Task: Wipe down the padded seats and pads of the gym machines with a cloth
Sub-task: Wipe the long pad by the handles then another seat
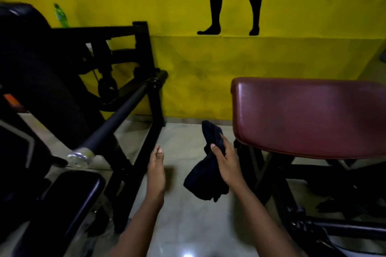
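A dark cloth (208, 173) hangs bunched from my right hand (226, 158), which grips it in mid-air just left of a maroon padded seat (309, 115). The cloth does not touch the seat. My left hand (156, 171) is held out beside it with fingers straight and nothing in it. At the lower left lies a black pad (69, 198) of another machine, with a larger black padded part (35, 81) above it.
A black bar with a chrome end (117, 119) slants across the left machine's black frame (146, 64). The maroon seat stands on a black frame (271, 173). Pale tiled floor (183, 225) runs between the machines up to a yellow wall (188, 58). A green bottle (60, 14) stands behind the left machine.
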`<state>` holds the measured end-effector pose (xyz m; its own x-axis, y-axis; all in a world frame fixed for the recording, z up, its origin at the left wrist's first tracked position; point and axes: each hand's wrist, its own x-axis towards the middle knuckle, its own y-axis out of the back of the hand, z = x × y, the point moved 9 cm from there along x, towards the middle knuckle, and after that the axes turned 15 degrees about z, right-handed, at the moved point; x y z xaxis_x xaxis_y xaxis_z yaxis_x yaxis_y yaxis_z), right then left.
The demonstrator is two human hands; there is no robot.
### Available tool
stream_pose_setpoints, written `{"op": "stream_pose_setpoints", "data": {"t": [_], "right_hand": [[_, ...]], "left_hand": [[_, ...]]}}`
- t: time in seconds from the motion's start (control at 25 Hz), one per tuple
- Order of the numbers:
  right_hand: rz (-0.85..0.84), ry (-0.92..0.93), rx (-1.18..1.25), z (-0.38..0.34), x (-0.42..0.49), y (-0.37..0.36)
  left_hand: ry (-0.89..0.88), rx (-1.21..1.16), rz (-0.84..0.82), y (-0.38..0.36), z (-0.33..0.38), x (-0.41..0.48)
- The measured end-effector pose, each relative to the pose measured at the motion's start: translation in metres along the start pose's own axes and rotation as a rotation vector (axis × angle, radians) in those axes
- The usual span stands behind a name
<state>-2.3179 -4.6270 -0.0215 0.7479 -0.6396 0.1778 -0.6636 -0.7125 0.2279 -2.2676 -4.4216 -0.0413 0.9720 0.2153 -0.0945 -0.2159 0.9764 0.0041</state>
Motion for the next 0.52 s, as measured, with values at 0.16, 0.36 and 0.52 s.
{"op": "stream_pose_setpoints", "data": {"t": [0.16, 0.36, 0.52], "right_hand": [[0.021, -0.032, 0.036, 0.001, 0.033, -0.035], [0.117, -0.102, 0.031, 0.018, 0.087, -0.054], [0.188, -0.108, 0.056, 0.029, 0.169, -0.069]], "left_hand": [[-0.036, 0.005, -0.007, -0.006, 0.014, 0.049], [-0.075, 0.054, -0.106, -0.060, 0.027, 0.105], [-0.005, -0.007, -0.186, -0.148, 0.038, 0.154]]}}
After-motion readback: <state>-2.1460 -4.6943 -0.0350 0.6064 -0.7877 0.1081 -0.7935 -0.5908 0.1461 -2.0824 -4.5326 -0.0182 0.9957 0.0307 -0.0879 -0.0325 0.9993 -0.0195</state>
